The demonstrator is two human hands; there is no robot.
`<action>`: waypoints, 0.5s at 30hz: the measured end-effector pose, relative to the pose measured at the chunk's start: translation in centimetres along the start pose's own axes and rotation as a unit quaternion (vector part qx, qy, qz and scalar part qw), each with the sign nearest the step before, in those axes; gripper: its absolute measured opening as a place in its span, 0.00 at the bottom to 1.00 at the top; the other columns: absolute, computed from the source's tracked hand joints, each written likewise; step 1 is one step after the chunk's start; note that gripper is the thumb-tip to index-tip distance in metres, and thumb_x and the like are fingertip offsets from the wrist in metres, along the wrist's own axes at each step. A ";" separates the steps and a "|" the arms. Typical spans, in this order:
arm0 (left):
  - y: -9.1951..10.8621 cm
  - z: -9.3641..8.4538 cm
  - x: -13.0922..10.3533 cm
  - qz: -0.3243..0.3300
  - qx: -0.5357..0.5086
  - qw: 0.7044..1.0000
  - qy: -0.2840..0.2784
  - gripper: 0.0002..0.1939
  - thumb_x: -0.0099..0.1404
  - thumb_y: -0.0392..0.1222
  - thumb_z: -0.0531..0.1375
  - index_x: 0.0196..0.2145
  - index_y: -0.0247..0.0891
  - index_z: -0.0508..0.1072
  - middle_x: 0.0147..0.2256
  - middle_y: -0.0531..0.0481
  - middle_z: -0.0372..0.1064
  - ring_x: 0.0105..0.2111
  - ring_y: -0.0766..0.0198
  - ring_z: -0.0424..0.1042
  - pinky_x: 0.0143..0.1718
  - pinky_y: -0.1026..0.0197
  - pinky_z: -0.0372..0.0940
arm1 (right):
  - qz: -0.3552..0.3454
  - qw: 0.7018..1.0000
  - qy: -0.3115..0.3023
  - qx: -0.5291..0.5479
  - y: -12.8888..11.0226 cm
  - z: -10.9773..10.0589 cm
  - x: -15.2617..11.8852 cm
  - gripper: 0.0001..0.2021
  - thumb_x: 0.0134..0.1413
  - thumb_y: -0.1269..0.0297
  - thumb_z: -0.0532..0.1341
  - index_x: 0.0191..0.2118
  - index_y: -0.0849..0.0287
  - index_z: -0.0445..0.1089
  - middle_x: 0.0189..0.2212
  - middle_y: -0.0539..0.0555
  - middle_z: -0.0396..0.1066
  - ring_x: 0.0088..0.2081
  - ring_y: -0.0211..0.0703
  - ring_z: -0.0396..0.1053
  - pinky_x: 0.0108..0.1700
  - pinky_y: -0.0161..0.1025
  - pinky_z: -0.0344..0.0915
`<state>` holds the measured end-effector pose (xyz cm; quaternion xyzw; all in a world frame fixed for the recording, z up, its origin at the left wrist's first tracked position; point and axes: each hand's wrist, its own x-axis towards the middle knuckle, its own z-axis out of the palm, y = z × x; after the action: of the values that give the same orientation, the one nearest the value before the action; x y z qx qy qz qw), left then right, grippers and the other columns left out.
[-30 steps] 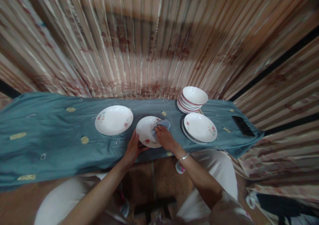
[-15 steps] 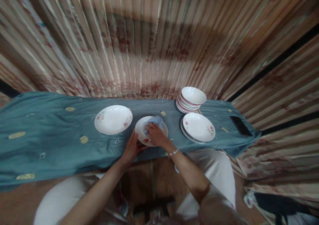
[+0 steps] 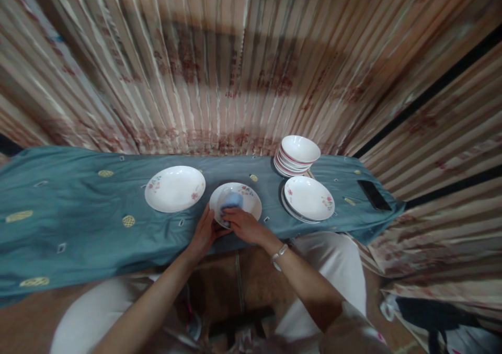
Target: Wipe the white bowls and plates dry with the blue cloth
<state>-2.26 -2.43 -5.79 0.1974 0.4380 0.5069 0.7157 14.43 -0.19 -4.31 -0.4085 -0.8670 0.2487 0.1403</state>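
Note:
A small white plate with a floral pattern [image 3: 253,202] lies near the front edge of the cloth-covered table. My left hand [image 3: 206,232] grips its left front rim, fingers partly under it. Pressed onto the plate's inner surface is a blue cloth [image 3: 231,201], with my right hand [image 3: 245,224] closed on it. The cloth covers the left middle of the plate. A larger white oval plate [image 3: 175,189] rests to the left, touched by neither hand.
Stacked plates [image 3: 309,198] sit to the right, with a stack of bowls [image 3: 300,150] behind them. A black phone [image 3: 374,195] lies at the right end of the table [image 3: 94,228]. Pleated curtains hang behind and at the right.
My right hand has moved the blue cloth from the back of the small plate toward its left front, uncovering the flowers at the back rim. My left hand keeps its hold.

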 end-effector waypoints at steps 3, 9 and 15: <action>0.0 -0.2 0.1 0.001 -0.013 1.000 -0.010 0.35 0.70 0.44 0.61 0.70 0.49 0.53 0.52 0.41 0.75 0.42 0.54 0.79 0.44 0.46 0.77 | 0.007 1.000 -0.015 0.007 0.2 -0.6 -1.0 0.19 0.63 0.75 0.55 0.56 0.62 0.75 0.61 0.62 0.71 0.63 0.47 0.67 0.66 0.48 0.63; 0.3 0.1 -0.2 -0.001 0.009 1.000 -0.021 0.36 0.69 0.45 0.61 0.71 0.50 0.52 0.53 0.41 0.74 0.41 0.54 0.80 0.44 0.47 0.77 | 0.040 0.998 -0.039 0.003 0.2 -2.1 -2.5 0.19 0.63 0.76 0.54 0.53 0.62 0.77 0.60 0.60 0.72 0.62 0.47 0.68 0.66 0.46 0.63; 0.4 0.4 -0.4 0.005 0.017 1.000 -0.014 0.36 0.68 0.45 0.62 0.70 0.50 0.53 0.55 0.40 0.72 0.42 0.53 0.79 0.43 0.48 0.77 | 0.053 0.997 -0.031 -0.040 0.4 -2.7 -3.3 0.18 0.63 0.75 0.54 0.50 0.61 0.79 0.59 0.62 0.73 0.61 0.48 0.70 0.64 0.48 0.65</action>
<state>-2.21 -2.58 -5.09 0.2191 0.4359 0.5002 0.7154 17.93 -1.68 -2.36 -0.4507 -0.8575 0.2336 0.0833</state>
